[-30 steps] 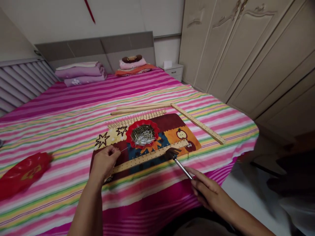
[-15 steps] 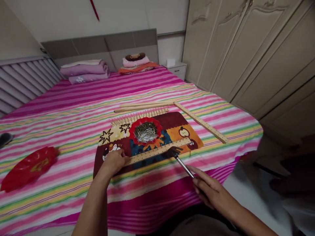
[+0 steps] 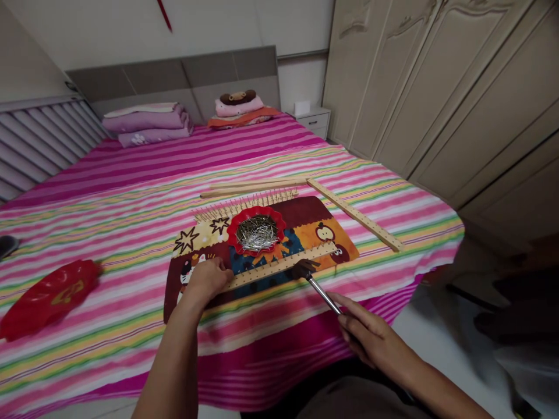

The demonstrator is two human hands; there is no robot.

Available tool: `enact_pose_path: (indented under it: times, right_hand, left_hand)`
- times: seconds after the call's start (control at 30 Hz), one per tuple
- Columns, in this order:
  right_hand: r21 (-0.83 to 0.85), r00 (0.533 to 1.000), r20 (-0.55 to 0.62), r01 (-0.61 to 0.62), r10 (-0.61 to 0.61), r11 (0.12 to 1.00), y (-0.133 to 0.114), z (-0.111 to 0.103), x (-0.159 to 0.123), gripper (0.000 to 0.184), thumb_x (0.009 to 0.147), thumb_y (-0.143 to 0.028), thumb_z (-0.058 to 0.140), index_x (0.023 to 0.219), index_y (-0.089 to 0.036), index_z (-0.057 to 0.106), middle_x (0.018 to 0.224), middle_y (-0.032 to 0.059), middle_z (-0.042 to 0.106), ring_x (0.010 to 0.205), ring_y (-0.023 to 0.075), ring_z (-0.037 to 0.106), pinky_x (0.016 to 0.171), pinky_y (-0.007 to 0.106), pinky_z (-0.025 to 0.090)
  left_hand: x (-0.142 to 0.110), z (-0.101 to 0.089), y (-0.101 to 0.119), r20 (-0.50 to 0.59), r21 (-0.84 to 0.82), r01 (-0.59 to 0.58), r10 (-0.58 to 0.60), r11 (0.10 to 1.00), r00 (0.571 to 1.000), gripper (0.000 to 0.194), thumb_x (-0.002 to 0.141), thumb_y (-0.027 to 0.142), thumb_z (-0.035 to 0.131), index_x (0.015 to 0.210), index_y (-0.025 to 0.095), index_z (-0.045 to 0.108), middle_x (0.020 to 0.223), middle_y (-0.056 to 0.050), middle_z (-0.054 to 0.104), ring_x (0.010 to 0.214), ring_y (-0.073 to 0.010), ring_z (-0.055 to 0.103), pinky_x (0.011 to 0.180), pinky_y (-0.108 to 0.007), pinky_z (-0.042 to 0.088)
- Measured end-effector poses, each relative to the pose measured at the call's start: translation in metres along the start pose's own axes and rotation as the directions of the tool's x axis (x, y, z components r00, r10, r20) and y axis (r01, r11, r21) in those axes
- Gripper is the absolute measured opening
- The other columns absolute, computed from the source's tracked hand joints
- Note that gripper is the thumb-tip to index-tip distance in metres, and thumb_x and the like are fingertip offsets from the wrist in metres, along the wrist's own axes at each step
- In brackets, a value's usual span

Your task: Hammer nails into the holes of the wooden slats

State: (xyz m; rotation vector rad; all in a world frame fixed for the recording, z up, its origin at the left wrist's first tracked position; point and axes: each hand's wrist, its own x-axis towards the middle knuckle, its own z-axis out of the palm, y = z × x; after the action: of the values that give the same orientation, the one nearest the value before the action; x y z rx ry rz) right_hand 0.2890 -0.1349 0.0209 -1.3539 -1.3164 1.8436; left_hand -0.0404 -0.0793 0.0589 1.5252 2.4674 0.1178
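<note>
My right hand (image 3: pixel 371 334) is wrapped round the handle of a hammer (image 3: pixel 321 294), which has a silver shaft and a dark head. The hammer's head hangs by the near edge of a pale wooden strip (image 3: pixel 279 266), which has rows of small holes and several nails standing along its far side. At the strip's left end, my left hand (image 3: pixel 212 276) is closed with its fingertips pinched together; what they pinch is hidden. Beyond the strip, a red scalloped bowl (image 3: pixel 231 230) holds a heap of loose nails (image 3: pixel 257 234). Strip and bowl are on a patterned mat (image 3: pixel 301 212).
Behind the mat lies a strip bristling with nails (image 3: pixel 244 206). More wooden strips (image 3: pixel 356 215) lie at the back and right. A red plate (image 3: pixel 48 299) is on the striped bed cover (image 3: pixel 131 233) at left. Folded bedding (image 3: pixel 148 123) sits by the headboard; wardrobes (image 3: pixel 393 87) stand right.
My left hand has shifted slightly right and up along the strip's left end. The hammer stays beside the strip in my right hand. The whole view has shifted slightly.
</note>
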Motion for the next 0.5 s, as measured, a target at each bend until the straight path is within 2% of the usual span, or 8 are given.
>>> enact_pose_path:
  times: [0.1, 0.23, 0.37, 0.5]
  right_hand:
    - [0.021, 1.0, -0.023, 0.002, -0.001, 1.0, -0.002, 0.002, -0.003, 0.065, 0.083, -0.05, 0.053, 0.14, -0.021, 0.044, 0.055, -0.0065, 0.038, 0.042, 0.0082, 0.031, 0.038, 0.02, 0.019]
    - [0.005, 1.0, 0.011, -0.004, 0.004, 1.0, 0.0, 0.002, 0.0, 0.068, 0.082, -0.05, 0.053, 0.142, -0.019, 0.041, 0.055, -0.0063, 0.039, 0.043, 0.0086, 0.032, 0.038, 0.02, 0.02]
    - [-0.028, 0.999, 0.041, 0.022, -0.021, 0.999, 0.001, 0.003, 0.005, 0.068, 0.083, -0.05, 0.053, 0.141, -0.017, 0.042, 0.053, -0.0076, 0.034, 0.044, 0.0092, 0.031, 0.04, 0.021, 0.021]
    - [-0.046, 0.993, 0.08, 0.091, -0.088, 0.995, -0.008, 0.012, 0.009, 0.061, 0.086, -0.045, 0.05, 0.14, -0.017, 0.043, 0.056, -0.0068, 0.036, 0.045, 0.0088, 0.03, 0.042, 0.022, 0.022]
  left_hand:
    - [-0.006, 0.006, 0.003, -0.044, -0.043, 0.028, -0.03, 0.999, 0.999, 0.011, 0.064, 0.027, 0.054, 0.055, 0.023, 0.049, 0.054, -0.001, 0.059, 0.059, -0.0184, 0.056, 0.055, -0.027, 0.035]
    - [-0.024, 0.021, -0.001, -0.133, -0.193, 0.052, -0.078, 0.98, 0.988, 0.011, 0.068, 0.031, 0.051, 0.061, 0.023, 0.052, 0.058, 0.0, 0.06, 0.061, -0.0172, 0.056, 0.058, -0.026, 0.036]
    - [-0.038, 0.041, -0.004, -0.247, -0.375, 0.024, -0.125, 0.927, 0.961, 0.013, 0.07, 0.035, 0.05, 0.069, 0.023, 0.056, 0.065, 0.001, 0.063, 0.062, -0.0154, 0.057, 0.061, -0.025, 0.039]
    - [-0.042, 0.056, -0.004, -0.28, -0.519, 0.022, -0.194, 0.855, 0.94, 0.017, 0.071, 0.037, 0.05, 0.074, 0.023, 0.058, 0.066, 0.0, 0.064, 0.064, -0.0154, 0.059, 0.063, -0.025, 0.042]
